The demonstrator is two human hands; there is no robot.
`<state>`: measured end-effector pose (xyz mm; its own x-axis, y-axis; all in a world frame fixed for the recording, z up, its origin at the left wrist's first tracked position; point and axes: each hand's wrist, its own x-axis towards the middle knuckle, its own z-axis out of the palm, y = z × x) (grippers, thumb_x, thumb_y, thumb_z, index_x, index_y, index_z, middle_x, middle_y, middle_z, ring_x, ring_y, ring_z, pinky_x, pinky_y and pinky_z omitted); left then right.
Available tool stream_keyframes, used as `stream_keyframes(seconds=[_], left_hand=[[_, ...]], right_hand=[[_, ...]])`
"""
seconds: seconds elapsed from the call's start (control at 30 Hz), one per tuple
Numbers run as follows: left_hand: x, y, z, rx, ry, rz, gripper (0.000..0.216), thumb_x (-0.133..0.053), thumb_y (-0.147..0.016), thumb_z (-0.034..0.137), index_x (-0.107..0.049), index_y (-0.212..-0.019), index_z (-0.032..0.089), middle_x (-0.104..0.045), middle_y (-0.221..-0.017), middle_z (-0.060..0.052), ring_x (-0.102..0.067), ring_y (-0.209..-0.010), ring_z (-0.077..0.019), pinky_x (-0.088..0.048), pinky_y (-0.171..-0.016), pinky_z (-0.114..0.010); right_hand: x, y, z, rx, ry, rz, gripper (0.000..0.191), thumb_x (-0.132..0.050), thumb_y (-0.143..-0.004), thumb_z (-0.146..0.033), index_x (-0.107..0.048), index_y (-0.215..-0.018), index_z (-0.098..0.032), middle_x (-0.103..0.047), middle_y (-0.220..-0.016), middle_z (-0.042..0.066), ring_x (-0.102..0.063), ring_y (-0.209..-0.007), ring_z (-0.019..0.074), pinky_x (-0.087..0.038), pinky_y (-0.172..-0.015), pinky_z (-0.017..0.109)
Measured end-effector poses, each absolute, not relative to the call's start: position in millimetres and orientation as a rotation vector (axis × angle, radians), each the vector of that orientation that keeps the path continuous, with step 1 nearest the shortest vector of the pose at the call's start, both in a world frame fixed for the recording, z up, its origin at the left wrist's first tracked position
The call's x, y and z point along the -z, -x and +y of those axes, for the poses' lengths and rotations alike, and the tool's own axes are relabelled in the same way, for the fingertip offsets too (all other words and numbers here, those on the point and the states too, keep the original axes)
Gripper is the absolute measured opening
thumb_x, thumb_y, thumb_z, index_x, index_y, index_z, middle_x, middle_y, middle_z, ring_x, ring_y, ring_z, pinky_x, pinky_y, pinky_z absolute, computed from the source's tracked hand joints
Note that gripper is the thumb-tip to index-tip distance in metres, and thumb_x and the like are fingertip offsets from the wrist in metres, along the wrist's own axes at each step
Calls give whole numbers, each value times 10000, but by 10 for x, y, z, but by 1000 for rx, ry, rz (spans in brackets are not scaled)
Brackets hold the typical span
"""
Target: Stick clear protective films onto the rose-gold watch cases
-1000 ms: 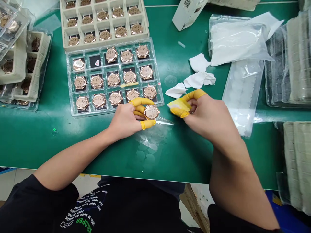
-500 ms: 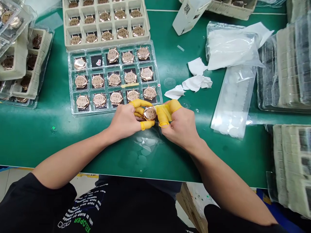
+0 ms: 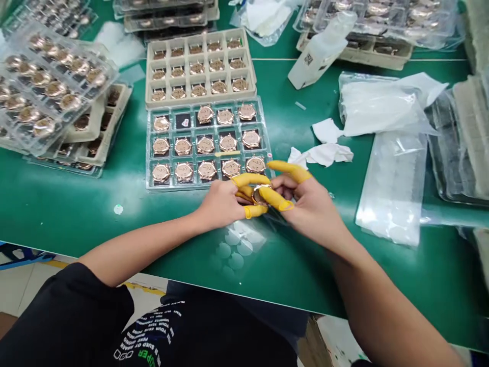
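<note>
A rose-gold watch case is tilted between my two hands, partly covered by fingers. My left hand is closed on it, with yellow finger cots on thumb and fingers. My right hand, also in yellow cots, has its thumb across the case and its index finger stretched out above; other fingers curl bare at the case's far edge. Just beyond lies a clear plastic tray of similar cases, backs up. One compartment shows a black pad with a small label. A thin yellowish strip rests across the tray.
Behind is a beige tray of cases. Stacked trays stand left. White plastic bottle, torn white wipes, a bag of wipes and a clear bag lie right. Clear round films lie near me.
The view has shifted, showing more of the far table. The watch case has turned from back-up to tilted. My right thumb has moved over it, and the right index finger has straightened.
</note>
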<state>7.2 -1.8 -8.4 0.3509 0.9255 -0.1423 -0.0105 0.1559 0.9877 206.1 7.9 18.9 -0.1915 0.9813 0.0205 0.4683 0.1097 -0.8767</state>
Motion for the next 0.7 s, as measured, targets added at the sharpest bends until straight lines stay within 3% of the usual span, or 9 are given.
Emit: stream_keyframes(seconds=[0.07,0.13,0.3,0.4,0.5,0.57,0.63,0.7], left_hand=[[71,-64,-11,-845,-1198,1000,627,-874,-732,189,-681,-1328,222,-814,-911,-4,-800,-831,-150,-671,-863,-299],[48,-54,10,-837,-1154,1037,790,-902,-726,222,-592,-1452,245,-825,-912,-16,-804,-841,-160,-667,-858,-302],[46,-24,31,-744,-1250,966,463,-864,-769,235,-722,-1205,166,-841,-960,-66,-798,-859,-157,-658,-907,-319],[86,3,12,-749,-1273,916,396,-833,-807,250,-728,-1177,155,-845,-980,-74,-806,-902,-167,-657,-941,-330],[118,19,4,-733,-1306,885,356,-810,-815,226,-724,-1152,154,-846,-1018,-84,-812,-914,-184,-664,-921,-334],[128,17,8,-719,-1312,874,298,-795,-816,205,-723,-1100,148,-843,-1039,-92,-813,-926,-189,-666,-908,-326],[132,6,15,-709,-1297,869,249,-791,-830,214,-722,-1061,155,-843,-1039,-82,-812,-931,-180,-662,-913,-310],[131,-7,21,-696,-1316,875,251,-792,-845,251,-724,-1070,166,-842,-1019,-68,-810,-924,-175,-658,-930,-311]], right_hand=[[-225,-1978,91,-1184,1380,-1593,396,-842,-785,-448,-728,-1115,-262,-701,-802,8,-622,-667,161,-534,-609,315],[-317,-1927,194,-1140,1382,-1451,330,-889,-724,-406,-757,-992,-266,-709,-791,3,-668,-698,172,-582,-671,340],[-545,-1369,970,-990,1302,-1557,160,-800,-774,-282,-758,-914,-216,-772,-867,42,-751,-831,235,-616,-856,464],[-425,-703,1584,-1019,1207,-1760,101,-713,-847,-217,-734,-940,-185,-760,-943,76,-729,-894,227,-602,-890,466],[-184,-233,1965,-806,1175,-2131,82,-756,-813,-184,-729,-891,-184,-710,-969,113,-669,-972,266,-565,-934,529],[-36,-177,2038,-531,1183,-2199,96,-785,-813,-228,-720,-865,-181,-669,-1136,167,-614,-1111,319,-540,-931,562],[79,-300,2014,-351,1261,-2130,182,-724,-898,-336,-719,-876,-156,-608,-1261,190,-583,-1202,333,-523,-918,536],[149,-491,1964,-324,1377,-2096,283,-660,-948,-400,-726,-877,-134,-629,-1170,172,-621,-1144,302,-516,-894,499]])
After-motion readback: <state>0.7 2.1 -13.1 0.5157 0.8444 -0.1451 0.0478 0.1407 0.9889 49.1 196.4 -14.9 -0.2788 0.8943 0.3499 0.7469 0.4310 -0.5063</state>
